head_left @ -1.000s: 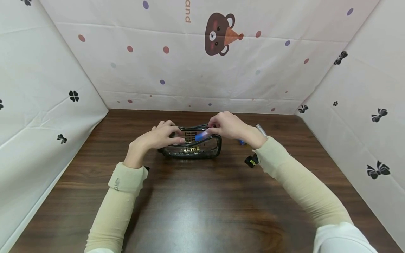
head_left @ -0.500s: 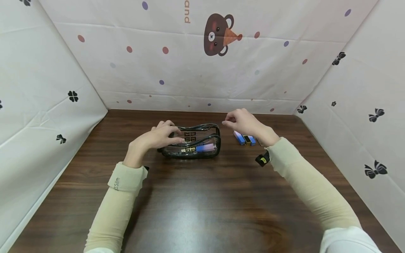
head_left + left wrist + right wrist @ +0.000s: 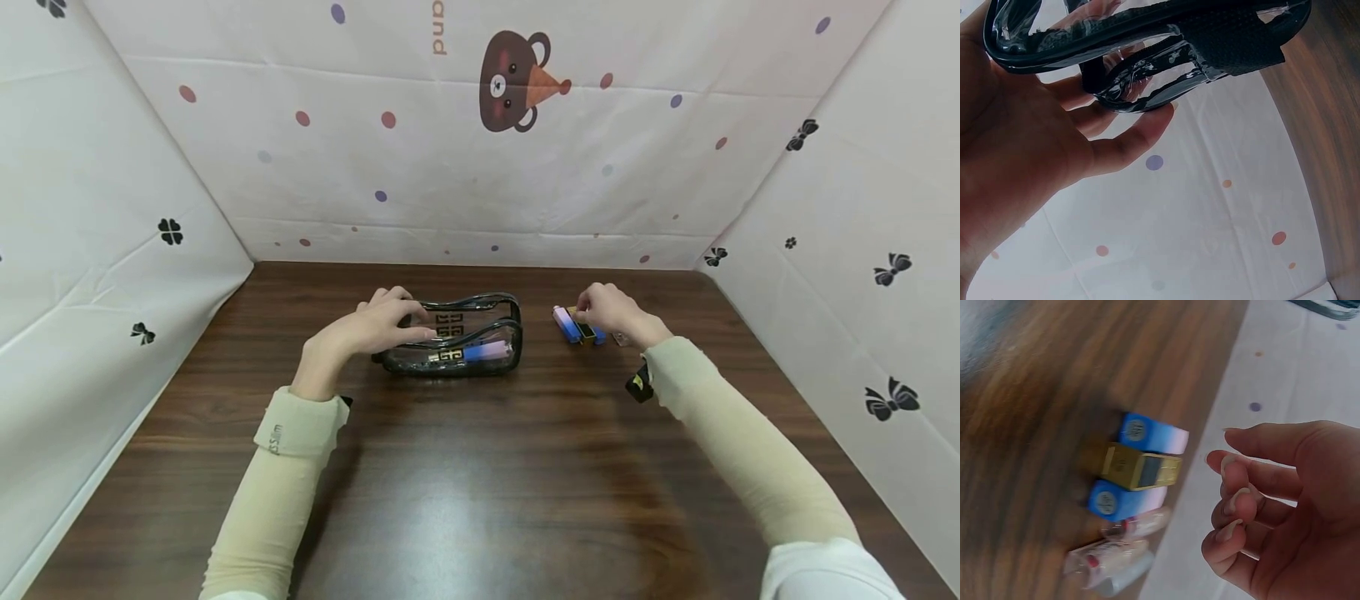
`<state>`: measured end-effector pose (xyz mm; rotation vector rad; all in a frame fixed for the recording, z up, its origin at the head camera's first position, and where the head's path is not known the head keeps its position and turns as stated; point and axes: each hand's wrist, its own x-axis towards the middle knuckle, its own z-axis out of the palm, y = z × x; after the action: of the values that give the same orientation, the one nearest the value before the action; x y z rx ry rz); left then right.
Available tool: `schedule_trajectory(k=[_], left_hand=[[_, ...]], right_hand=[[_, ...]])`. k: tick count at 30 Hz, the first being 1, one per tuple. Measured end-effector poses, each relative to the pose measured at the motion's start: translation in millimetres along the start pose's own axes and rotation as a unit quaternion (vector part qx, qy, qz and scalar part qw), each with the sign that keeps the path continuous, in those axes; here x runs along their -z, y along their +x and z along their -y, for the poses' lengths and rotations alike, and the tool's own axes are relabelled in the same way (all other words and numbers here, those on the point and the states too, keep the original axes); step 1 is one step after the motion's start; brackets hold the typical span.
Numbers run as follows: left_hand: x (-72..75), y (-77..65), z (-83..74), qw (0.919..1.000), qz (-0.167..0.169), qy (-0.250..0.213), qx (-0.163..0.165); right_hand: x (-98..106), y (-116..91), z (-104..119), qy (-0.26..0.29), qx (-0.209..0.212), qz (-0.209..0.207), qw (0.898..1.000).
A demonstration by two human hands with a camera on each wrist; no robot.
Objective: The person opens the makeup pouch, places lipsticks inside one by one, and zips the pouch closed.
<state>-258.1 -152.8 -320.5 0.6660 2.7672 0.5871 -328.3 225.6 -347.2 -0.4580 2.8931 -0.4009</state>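
My left hand (image 3: 367,325) grips the left end of a clear pouch with black trim (image 3: 517,333), its fingers wrapped behind the black side strap (image 3: 1232,40) in the left wrist view. The pouch stands with its top gaping. Inside, along its front, lies a blue-and-pink tube (image 3: 487,351). My right hand (image 3: 611,310) hovers over a small row of items, fingers loosely bent and holding nothing. In the right wrist view the row has a blue-and-pink block (image 3: 1150,433), a gold lipstick-like tube (image 3: 1132,466) and a second blue-and-pink block (image 3: 1124,500).
Beside the row lie a few clear-wrapped small tubes (image 3: 1107,559), blurred in the right wrist view. Everything is on a dark wooden table (image 3: 465,467). White printed sheets (image 3: 420,167) rise at the back and on both sides.
My right hand has let go of the blue-and-pink tube, which dropped into the pouch. It then moved right, over the row of items. My left hand has stayed at the pouch.
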Motion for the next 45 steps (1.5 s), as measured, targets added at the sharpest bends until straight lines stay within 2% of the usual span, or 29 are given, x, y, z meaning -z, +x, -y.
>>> schedule_trajectory(k=[11,17,34,39,45], left_hand=[[-0.1,-0.2,0.8,1.0000,-0.004,-0.005,-0.007],[-1.8,-1.4,0.9,1.0000,-0.005,-0.002,-0.006],[-3.1,-1.6,1.8,1.0000,-0.006,-0.002,-0.005],[-1.5,-2.6,1.2,1.0000,-0.006,-0.002,0.000],[-0.5,-2.3,2.0,1.0000,-0.007,-0.001,0.000]], right_hand=[[-18.8,11.4,-7.1,-0.033,-0.024,0.017,0.999],[-26.0,12.8,-2.1,-0.040,-0.028,0.012,0.999],[-38.3,16.6,5.0,-0.097,-0.033,-0.023,0.994],[-35.7,16.1,6.9,-0.078,-0.028,-0.028,0.996],[-36.6,15.7,5.6,-0.090,-0.021,-0.044,0.995]])
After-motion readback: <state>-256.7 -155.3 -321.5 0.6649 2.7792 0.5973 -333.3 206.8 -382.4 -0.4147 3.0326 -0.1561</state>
